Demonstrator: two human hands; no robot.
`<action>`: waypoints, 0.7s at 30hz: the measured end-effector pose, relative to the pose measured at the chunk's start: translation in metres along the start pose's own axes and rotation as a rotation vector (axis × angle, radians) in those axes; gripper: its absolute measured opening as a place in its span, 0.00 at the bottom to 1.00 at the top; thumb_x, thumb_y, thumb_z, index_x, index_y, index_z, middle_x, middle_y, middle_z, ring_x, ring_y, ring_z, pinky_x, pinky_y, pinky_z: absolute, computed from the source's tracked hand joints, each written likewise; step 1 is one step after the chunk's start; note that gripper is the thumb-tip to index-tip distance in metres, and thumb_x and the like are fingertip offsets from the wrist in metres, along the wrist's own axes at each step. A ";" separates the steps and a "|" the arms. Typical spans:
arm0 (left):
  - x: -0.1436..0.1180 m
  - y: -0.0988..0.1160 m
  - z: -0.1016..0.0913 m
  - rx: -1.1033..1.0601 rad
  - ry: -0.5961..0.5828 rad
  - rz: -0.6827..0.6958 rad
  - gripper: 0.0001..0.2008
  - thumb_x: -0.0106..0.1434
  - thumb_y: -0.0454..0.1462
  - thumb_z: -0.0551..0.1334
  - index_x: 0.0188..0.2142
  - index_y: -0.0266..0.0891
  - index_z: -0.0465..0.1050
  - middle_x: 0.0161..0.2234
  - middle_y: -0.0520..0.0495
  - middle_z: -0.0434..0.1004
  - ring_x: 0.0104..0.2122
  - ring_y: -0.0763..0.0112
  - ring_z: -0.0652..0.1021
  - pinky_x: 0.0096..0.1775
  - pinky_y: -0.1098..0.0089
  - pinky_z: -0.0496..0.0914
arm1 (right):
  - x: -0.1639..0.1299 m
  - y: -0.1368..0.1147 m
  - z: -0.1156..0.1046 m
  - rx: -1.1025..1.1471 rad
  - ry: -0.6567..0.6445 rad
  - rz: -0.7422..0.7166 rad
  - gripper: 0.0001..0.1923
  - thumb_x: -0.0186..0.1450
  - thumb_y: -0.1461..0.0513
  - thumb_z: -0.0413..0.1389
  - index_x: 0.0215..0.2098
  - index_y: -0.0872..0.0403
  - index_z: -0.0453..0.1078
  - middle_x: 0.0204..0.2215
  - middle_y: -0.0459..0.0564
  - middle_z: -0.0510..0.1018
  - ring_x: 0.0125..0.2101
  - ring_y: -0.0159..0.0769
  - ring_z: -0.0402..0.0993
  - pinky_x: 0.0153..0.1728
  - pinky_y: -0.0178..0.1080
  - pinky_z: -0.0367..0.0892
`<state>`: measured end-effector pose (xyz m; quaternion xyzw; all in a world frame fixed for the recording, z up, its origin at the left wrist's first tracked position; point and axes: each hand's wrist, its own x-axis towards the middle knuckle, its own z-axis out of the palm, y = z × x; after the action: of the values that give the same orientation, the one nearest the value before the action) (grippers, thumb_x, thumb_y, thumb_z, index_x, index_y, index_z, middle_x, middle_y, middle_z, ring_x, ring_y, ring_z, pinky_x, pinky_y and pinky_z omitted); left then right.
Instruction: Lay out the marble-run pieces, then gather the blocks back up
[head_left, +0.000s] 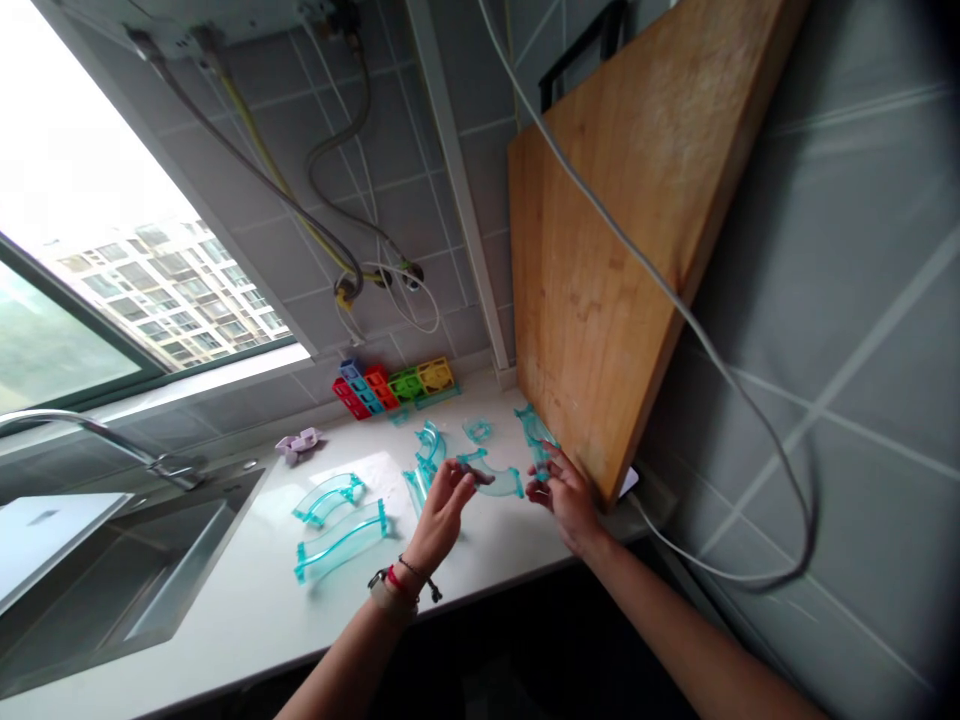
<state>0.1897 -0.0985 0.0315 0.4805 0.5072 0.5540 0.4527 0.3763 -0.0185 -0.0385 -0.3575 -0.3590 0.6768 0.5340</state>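
My left hand (444,505), fingers closed in a pinch, grips one end of a curved, see-through teal track piece (504,484). My right hand (568,500) has its thumb and fingers around the lower end of another teal track piece (531,427), close to the wooden board. Behind and beside my left hand lie a curved teal piece (430,442) and a straighter one, partly hidden by the hand. A small round teal piece (478,430) lies farther back. On the left are a bent track piece (328,498) and a wavy one (341,540).
Colourful blocks (394,385) stand in a row along the back wall. A small pale purple item (298,443) lies near the sink (202,540) and tap (161,465). A thick wooden board (592,280) leans at the right, with a white cable (645,260) hanging across it.
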 end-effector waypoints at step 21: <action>0.059 -0.033 0.039 -0.953 0.235 -0.363 0.27 0.68 0.62 0.58 0.37 0.39 0.68 0.26 0.54 0.66 0.19 0.79 0.63 0.17 0.79 0.56 | -0.008 0.001 0.005 -0.140 -0.147 0.056 0.24 0.63 0.54 0.61 0.53 0.58 0.79 0.18 0.45 0.78 0.19 0.34 0.74 0.24 0.35 0.71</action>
<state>0.2208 -0.0328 0.0041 0.0604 0.3213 0.6862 0.6498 0.3728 -0.0269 -0.0356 -0.3536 -0.4334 0.6891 0.4607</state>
